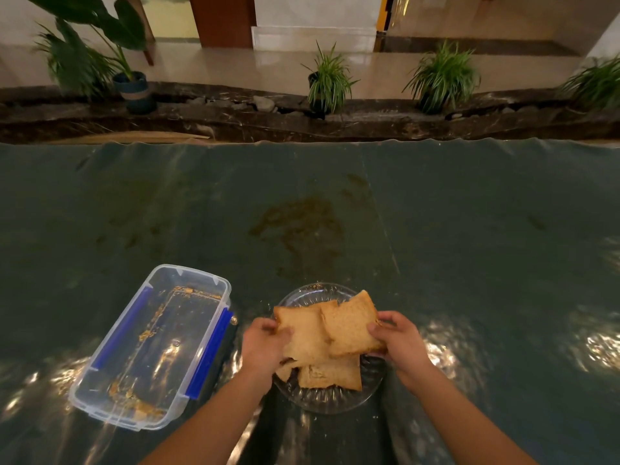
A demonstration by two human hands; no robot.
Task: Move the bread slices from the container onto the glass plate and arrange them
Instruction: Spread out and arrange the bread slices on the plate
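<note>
The left hand (265,344) pinches the left edge of a toasted bread slice (303,333), fingers curled over its corner and thumb tucked beneath. The right hand (397,340) is closed on the right edge of a second bread slice (352,327), which overlaps the first and tilts up at its far corner. Both slices are held just over the glass plate (315,292), whose ribbed rim shows at the far side and near side. A third slice (330,374) lies flat on the plate under them, and a smaller piece of crust peeks out by the left wrist.

Just left of the plate sits the clear plastic container (151,347) with blue clips along its long sides. It holds only crumbs and smears, so the transfer looks finished and the arranging is the step in hand.

The plate and container rest on a dark green surface (469,246) covered with glossy plastic sheeting, marked by a brownish stain beyond the plate.

The risks lie in the bread and the plate. The slices look dry and brittle, so a tight pinch at the edges could snap a corner off. The two held slices reach past the rim on the right, and one set down off-centre could slide onto the sheeting. Pressing down on one side might also tip or skid the plate on the slick plastic.
</note>
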